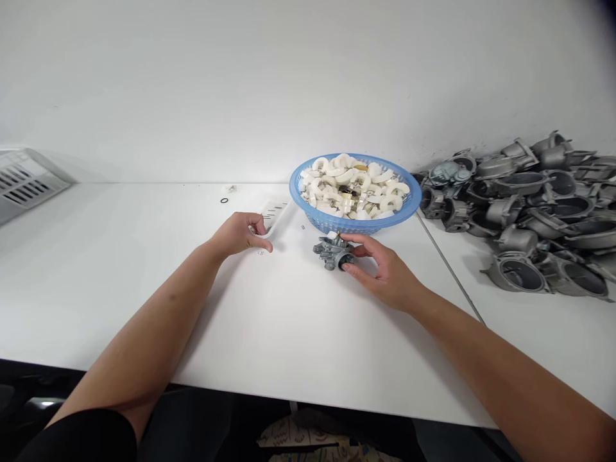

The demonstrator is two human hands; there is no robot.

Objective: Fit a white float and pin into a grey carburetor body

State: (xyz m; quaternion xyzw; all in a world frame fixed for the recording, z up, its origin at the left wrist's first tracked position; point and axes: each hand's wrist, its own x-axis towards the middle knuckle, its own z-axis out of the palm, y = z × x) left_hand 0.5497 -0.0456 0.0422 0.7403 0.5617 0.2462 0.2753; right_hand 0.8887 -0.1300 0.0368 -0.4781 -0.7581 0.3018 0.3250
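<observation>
My right hand (380, 269) holds a small grey metal carburetor (332, 251) upright at the table's surface, thumb and fingers around its right side. A round opening and a brass-coloured piece on top show between the fingertips. To the left, my left hand (243, 232) grips the near end of a shallow white tray (280, 206), its fingers curled inside and its thumb outside the rim. Several thin dark pins lie in that tray. What the fingertips touch inside is partly hidden. Tiny clear pieces (260, 253) lie just below the thumb.
A blue basket (308, 217) heaped with white curved floats stands behind the carburetor. Many grey metal bowl castings (522, 273) are piled at the right. A black O-ring (224, 201) and a tiny metal part (303, 226) lie on the white table (289, 333). A vented grey box (29, 183) is far left.
</observation>
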